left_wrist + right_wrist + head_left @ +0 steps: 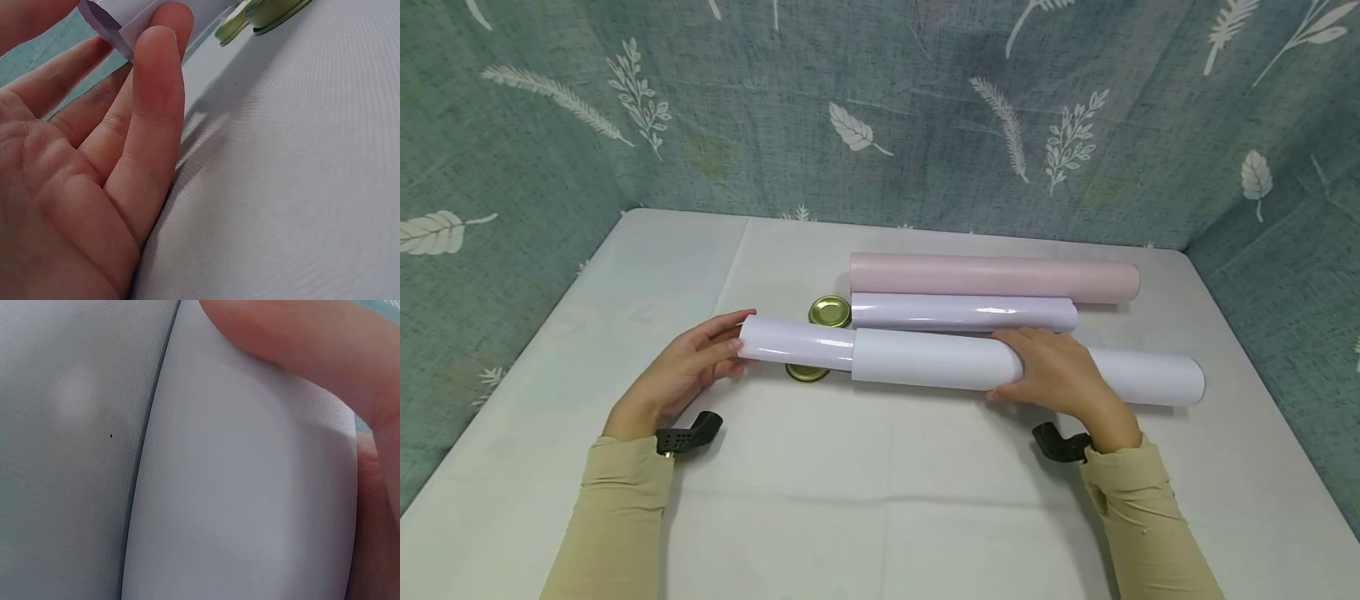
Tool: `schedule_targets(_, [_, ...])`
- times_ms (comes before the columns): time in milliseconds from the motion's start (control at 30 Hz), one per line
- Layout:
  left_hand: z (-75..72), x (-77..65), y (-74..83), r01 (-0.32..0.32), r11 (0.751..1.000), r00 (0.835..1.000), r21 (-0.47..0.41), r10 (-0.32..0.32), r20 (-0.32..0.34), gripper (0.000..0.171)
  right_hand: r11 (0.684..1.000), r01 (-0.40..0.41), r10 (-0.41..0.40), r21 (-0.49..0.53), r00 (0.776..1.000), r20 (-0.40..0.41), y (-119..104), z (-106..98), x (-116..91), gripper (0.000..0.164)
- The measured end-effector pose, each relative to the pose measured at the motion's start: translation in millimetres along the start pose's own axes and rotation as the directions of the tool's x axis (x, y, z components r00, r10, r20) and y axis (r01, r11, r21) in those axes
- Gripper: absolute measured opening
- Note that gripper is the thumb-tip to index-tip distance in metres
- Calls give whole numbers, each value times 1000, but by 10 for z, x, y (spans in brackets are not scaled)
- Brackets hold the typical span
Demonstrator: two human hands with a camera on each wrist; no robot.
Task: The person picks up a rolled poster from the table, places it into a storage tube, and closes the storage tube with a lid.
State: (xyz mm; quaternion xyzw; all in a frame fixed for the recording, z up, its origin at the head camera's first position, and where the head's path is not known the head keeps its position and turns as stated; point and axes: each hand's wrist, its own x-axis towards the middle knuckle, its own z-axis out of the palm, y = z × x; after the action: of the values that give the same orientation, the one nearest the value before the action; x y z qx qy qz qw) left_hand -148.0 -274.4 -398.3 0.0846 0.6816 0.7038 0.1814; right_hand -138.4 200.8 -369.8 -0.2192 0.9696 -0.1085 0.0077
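Observation:
A thin glossy pale-lavender roll point(797, 342) sticks out of the left end of a thicker matte white roll point(925, 358). My left hand point(688, 367) holds the glossy roll's free left end, its fingers curved about the rim; in the left wrist view the hollow end of the roll point(125, 15) shows behind the fingertips. From above, my right hand point(1051, 371) grips the white roll right of its middle, thumb on the near side. The right wrist view has the white roll's smooth surface point(237, 475) under the thumb.
Behind lie a second glossy lavender roll point(962, 312) and, farther back, a pink roll point(992, 277). One gold jar lid point(830, 311) lies beyond the held rolls, another gold lid point(806, 372) partly beneath them. Patterned green fabric point(880, 108) hangs around the white-covered table point(865, 533).

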Motion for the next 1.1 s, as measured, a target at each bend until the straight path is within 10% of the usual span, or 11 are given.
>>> schedule_targets(1100, [91,44,-3,32,985,999,169,-38,35,65,1000,-9,9,-6,1000,12,2,-4,5,85])
